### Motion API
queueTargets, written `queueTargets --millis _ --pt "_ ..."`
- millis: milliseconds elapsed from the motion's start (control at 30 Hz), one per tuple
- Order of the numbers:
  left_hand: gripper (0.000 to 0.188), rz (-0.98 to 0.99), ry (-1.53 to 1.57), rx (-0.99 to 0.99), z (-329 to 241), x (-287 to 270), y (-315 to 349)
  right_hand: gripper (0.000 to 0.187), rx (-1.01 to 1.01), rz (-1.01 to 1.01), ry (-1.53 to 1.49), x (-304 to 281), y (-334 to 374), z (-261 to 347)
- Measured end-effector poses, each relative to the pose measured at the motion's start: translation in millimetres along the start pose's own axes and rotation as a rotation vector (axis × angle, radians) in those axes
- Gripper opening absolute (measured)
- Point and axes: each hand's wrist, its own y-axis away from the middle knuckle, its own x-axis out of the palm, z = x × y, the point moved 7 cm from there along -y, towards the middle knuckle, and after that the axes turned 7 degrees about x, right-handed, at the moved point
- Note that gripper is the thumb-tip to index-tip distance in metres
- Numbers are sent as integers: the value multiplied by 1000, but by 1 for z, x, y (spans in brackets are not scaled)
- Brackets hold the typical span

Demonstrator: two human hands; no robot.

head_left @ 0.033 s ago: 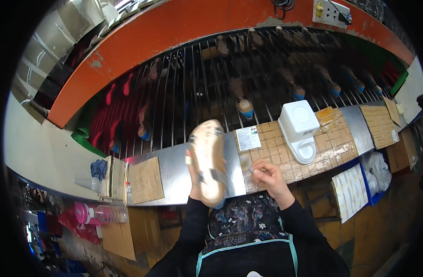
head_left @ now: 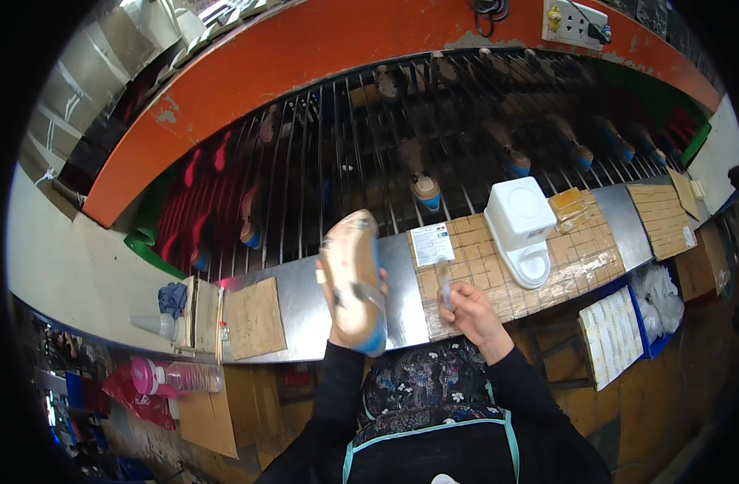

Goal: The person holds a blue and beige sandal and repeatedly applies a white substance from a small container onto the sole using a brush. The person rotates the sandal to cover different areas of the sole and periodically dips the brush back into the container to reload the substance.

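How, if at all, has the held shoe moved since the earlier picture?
Yes: the shoe has shifted slightly left, away from the white container.

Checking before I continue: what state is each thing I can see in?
Shoe form: held in the left hand, pale face toward the camera.
Small brush-like tool: held in the right hand, clear of the shoe form.
White container: upright on cardboard; fill level hidden.
Other shoe forms: lying on metal bars.
Blue-grey cloth: crumpled.
Clear plastic bag: bunched in a blue bin.
Black cable: coiled.
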Motion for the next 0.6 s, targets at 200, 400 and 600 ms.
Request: queueTargets --millis 200,400,600 --pt "96 -591 60 -1 -51 -113 -57 23 201 195 -571 -43 -20 -44" --pt "88 -809 -54 -15 -111 -214 -114 23 203 214 -585 -46 -20 -49" --pt "36 -903 -70 391 -145 -267 -133 27 230 213 -524 -42 -18 -47"
